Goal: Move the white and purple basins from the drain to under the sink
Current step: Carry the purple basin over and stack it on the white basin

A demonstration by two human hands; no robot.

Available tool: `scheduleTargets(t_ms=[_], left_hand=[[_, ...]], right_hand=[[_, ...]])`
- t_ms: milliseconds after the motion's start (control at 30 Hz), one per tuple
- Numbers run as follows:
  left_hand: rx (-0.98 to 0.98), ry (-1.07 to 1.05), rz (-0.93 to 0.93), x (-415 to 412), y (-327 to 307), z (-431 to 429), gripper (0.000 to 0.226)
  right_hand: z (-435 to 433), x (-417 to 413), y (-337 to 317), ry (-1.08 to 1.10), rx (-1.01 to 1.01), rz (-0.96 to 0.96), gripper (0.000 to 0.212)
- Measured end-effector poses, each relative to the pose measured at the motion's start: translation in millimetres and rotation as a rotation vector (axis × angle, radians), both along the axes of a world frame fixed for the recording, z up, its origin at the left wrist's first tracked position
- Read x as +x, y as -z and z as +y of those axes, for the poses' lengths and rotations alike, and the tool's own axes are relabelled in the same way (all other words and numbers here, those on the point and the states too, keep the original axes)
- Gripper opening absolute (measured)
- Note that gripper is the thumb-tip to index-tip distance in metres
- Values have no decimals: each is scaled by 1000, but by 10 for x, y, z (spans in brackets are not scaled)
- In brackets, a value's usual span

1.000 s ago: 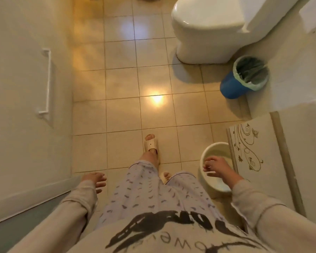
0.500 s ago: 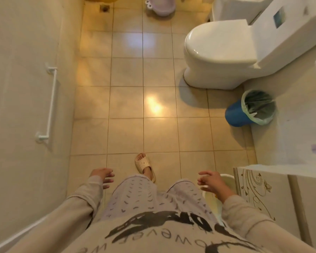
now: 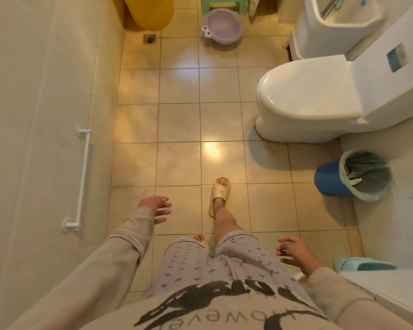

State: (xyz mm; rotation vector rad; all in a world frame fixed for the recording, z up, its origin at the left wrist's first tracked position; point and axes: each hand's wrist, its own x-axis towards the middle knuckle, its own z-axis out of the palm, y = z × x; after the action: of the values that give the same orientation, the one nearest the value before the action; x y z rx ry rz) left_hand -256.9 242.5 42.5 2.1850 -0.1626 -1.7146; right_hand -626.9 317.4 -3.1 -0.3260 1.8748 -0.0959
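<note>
Just beside the floor drain (image 3: 149,39), at the far end of the tiles, the purple basin (image 3: 222,26) looks light, rigid and possibly slick plastic, best gripped by its rim, while the left hand (image 3: 156,208) and right hand (image 3: 295,252) hang open, empty.

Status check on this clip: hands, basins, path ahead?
Left hand open, empty; right hand open, empty. Purple basin on floor at far end, right of the floor drain. White basin not clearly in view. Tiled floor between shows no obstruction.

Home bathroom — toilet (image 3: 308,101), tiled floor (image 3: 179,122) (floor drain (image 3: 149,39)), wall rail (image 3: 81,179)
</note>
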Motion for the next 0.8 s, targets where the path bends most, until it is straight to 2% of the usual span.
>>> scheduleTargets(t_ms=[233,467,600,733,800], left_hand=[[180,-43,-115,54,155,-545,33],[243,-180,-111,154,216,-945,28],[296,-195,-125,316,296,-1422,12],[285,-119,-139,455,332,-2213,24],[271,-86,-139,527,350,-2705,20]], right_hand=[[-1854,348,-150,-114,-132,-98,24],[-3266,569,-351,-288,-219,-174,20],[-3858,591,-281,-326,-231,-164,18],[-4273,598,-150,-277,-210,-128,16],[-4423,608,-98,-210,-186,-114,13]])
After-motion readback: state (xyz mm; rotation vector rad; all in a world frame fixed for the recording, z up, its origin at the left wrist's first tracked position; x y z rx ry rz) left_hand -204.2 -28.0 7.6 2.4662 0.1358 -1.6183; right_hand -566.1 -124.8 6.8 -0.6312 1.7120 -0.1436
